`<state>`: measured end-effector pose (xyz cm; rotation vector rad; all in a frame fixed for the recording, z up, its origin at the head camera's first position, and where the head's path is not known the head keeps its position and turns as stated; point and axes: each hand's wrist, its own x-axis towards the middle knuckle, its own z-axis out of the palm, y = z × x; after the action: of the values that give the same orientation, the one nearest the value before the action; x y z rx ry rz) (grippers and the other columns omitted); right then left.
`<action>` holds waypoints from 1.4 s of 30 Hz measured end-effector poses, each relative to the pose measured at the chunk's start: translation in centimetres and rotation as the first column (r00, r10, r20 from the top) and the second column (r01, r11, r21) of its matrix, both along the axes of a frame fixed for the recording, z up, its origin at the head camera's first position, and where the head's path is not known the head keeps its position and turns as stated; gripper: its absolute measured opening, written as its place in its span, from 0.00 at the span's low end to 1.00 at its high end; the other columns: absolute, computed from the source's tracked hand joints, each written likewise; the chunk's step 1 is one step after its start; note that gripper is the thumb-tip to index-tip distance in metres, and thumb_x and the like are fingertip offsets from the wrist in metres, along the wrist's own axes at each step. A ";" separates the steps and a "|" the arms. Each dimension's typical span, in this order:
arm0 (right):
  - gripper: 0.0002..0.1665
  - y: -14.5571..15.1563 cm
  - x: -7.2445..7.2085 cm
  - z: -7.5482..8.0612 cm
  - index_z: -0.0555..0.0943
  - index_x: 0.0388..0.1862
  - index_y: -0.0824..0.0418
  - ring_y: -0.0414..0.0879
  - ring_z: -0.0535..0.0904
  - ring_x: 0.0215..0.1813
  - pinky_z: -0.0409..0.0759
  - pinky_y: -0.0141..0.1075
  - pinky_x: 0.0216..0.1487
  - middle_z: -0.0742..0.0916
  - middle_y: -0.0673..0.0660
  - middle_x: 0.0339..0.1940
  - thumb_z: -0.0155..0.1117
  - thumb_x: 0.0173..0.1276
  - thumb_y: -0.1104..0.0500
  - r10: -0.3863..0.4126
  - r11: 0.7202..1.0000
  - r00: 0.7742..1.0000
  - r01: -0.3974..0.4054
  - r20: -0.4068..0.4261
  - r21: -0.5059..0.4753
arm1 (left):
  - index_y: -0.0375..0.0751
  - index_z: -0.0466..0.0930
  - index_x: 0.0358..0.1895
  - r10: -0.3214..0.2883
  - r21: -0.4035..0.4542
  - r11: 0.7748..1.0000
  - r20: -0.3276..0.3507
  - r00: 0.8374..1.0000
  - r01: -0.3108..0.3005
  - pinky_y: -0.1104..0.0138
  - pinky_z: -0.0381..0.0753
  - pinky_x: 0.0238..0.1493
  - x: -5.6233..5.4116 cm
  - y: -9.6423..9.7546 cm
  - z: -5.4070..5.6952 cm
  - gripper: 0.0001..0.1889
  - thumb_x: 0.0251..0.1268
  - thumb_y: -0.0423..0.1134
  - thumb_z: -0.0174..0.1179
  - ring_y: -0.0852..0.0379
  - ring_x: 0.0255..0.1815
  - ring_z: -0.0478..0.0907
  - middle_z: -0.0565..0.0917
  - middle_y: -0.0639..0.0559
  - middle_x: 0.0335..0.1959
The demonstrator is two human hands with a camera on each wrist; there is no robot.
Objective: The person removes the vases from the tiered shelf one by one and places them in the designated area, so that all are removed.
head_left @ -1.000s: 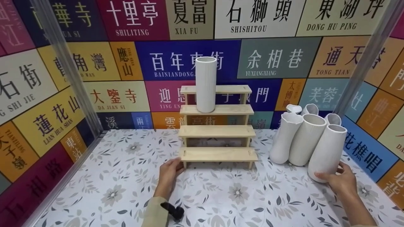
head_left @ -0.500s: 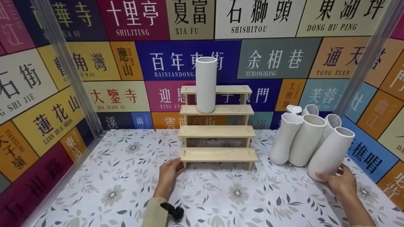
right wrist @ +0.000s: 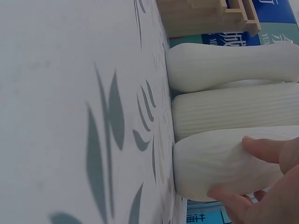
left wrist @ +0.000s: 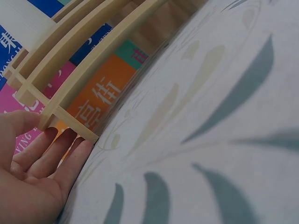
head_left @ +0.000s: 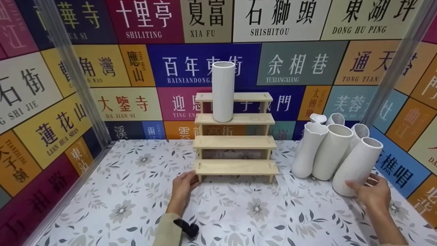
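Note:
My right hand (head_left: 372, 193) grips the lower part of a smooth white vase (head_left: 358, 167), thumb on the near side and fingers round the far right side. This vase leans to the right in the head view, its base at the tabletop. In the right wrist view the thumb and fingers lie on either side of its body. My left hand (head_left: 183, 188) pinches the left end of the lowest step of a wooden stepped stand (head_left: 235, 167). A tall ribbed white vase (head_left: 223, 92) stands upright on the stand's second step from the top, left of its middle.
Several more white vases cluster at the right, including a ruffled-rim vase (head_left: 309, 150) and a ribbed, slightly tapered vase (head_left: 332, 150). A floral cloth (head_left: 143, 205) covers the table. Sign-patterned walls (head_left: 293, 65) rise behind and at both sides, with clear corner posts (head_left: 392, 68).
The gripped vase has tipped to the right from a more upright stance. My right hand has shifted slightly up and right along it. The left hand and stand keep their place.

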<state>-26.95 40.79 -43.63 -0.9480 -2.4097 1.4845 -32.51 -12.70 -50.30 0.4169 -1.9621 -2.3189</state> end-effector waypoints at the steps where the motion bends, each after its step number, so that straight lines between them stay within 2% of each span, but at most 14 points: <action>1: 0.63 0.1 -0.1 -0.1 0.44 0.82 0.61 0.68 0.56 0.80 0.68 0.59 0.77 0.57 0.70 0.81 0.75 0.62 0.46 0.000 1.000 1.000 0.000 -0.003 -0.005 | 0.28 0.77 0.60 -0.001 -0.003 1.000 0.003 1.000 0.001 0.63 0.88 0.57 0.0 0.0 0.0 0.20 0.76 0.41 0.55 0.45 0.56 0.84 0.84 0.32 0.55; 8: 0.63 0.5 -0.5 -0.4 0.45 0.82 0.60 0.66 0.57 0.80 0.68 0.57 0.78 0.58 0.68 0.81 0.74 0.62 0.45 -0.004 1.000 1.000 0.004 -0.021 -0.025 | 0.29 0.74 0.63 -0.016 0.004 1.000 0.020 1.000 0.015 0.63 0.87 0.60 -0.2 0.0 0.0 0.22 0.76 0.42 0.54 0.42 0.61 0.81 0.82 0.31 0.58; 20: 0.63 0.6 -0.4 -1.0 0.44 0.83 0.59 0.65 0.56 0.81 0.67 0.57 0.78 0.58 0.68 0.82 0.73 0.63 0.42 0.003 0.999 1.000 -0.004 -0.028 -0.044 | 0.26 0.75 0.62 0.009 0.041 0.999 -0.010 1.000 -0.008 0.61 0.87 0.58 0.0 0.2 -0.1 0.21 0.75 0.39 0.55 0.43 0.57 0.84 0.83 0.30 0.56; 26: 0.62 0.4 -0.4 -0.9 0.45 0.82 0.60 0.66 0.57 0.80 0.67 0.57 0.78 0.59 0.68 0.81 0.72 0.63 0.41 0.003 0.999 0.999 -0.004 -0.038 -0.035 | 0.28 0.75 0.62 0.014 0.027 1.000 0.013 1.000 -0.014 0.62 0.87 0.59 -0.1 0.2 0.0 0.21 0.75 0.40 0.55 0.43 0.59 0.83 0.83 0.31 0.57; 31: 0.66 0.2 -0.2 0.1 0.40 0.83 0.59 0.65 0.53 0.82 0.64 0.57 0.80 0.53 0.67 0.83 0.71 0.63 0.38 0.007 0.996 0.999 -0.011 -0.048 -0.094 | 0.27 0.75 0.62 0.003 0.019 1.000 0.007 1.000 -0.003 0.62 0.87 0.59 -0.1 0.1 -0.1 0.21 0.76 0.40 0.55 0.43 0.59 0.83 0.82 0.31 0.57; 35: 0.66 -0.5 0.4 1.9 0.37 0.83 0.55 0.60 0.50 0.83 0.61 0.55 0.82 0.49 0.61 0.85 0.69 0.64 0.37 -0.034 0.986 0.995 0.017 -0.098 -0.166 | 0.28 0.76 0.62 0.002 0.011 1.000 0.010 1.000 -0.002 0.63 0.87 0.58 -0.2 0.1 -0.1 0.21 0.75 0.41 0.55 0.43 0.59 0.83 0.83 0.31 0.57; 38: 0.62 -1.5 1.0 3.2 0.39 0.83 0.48 0.55 0.50 0.84 0.61 0.52 0.82 0.50 0.55 0.85 0.68 0.65 0.37 -0.077 0.980 0.987 0.048 -0.142 -0.192 | 0.28 0.75 0.63 0.003 0.020 1.000 0.011 1.000 -0.003 0.63 0.87 0.58 -0.2 0.2 -0.1 0.21 0.76 0.41 0.55 0.41 0.61 0.82 0.82 0.31 0.58; 42: 0.58 -3.0 2.2 4.0 0.44 0.83 0.42 0.50 0.52 0.84 0.61 0.49 0.83 0.54 0.50 0.85 0.67 0.65 0.36 -0.070 0.980 0.972 0.026 -0.222 -0.195 | 0.27 0.75 0.63 -0.003 0.034 0.999 -0.002 1.000 0.003 0.61 0.87 0.59 -0.1 0.2 -0.1 0.22 0.75 0.40 0.55 0.40 0.61 0.82 0.82 0.30 0.58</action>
<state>-24.74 37.79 -39.67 -0.8123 -2.0995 1.7276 -32.63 -12.48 -50.36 0.4147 -1.9266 -2.3563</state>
